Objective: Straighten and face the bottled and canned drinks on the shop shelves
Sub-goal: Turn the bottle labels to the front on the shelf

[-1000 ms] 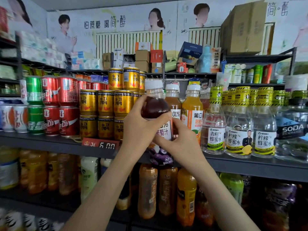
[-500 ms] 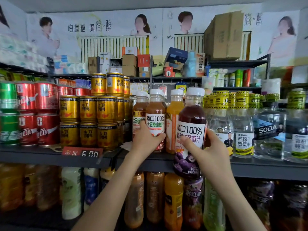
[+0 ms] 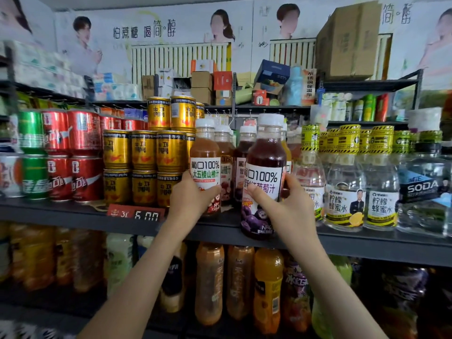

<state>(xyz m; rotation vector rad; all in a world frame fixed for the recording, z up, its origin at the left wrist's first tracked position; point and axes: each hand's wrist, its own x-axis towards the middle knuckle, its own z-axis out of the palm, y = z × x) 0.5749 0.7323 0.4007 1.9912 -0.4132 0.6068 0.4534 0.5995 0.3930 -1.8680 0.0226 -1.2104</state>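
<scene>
- L hand (image 3: 193, 200) curled round orange-brown juice bottle (image 3: 205, 152), thumb on label; btl upright at shelf (image 3: 61, 215) front edge, just beside gold cans (image 3: 144, 167).
- R hand (image 3: 292, 206) grips grape juice bottle (image 3: 265, 157); upright, label facing me, base overlapping shelf's front edge.

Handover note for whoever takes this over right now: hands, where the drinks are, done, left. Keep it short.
Left hand: grips the hawthorn juice bottle, which is upright at the front of the shelf with its label forward.
Right hand: holds the grape juice bottle in front of the shelf edge, label forward, not set down.
Done: both held bottles are faced. The lemon honey water bottles stand in a row, labels forward.
Left: probably seat the grape bottle beside the hawthorn one, then straighten the juice bottles behind them.
</scene>
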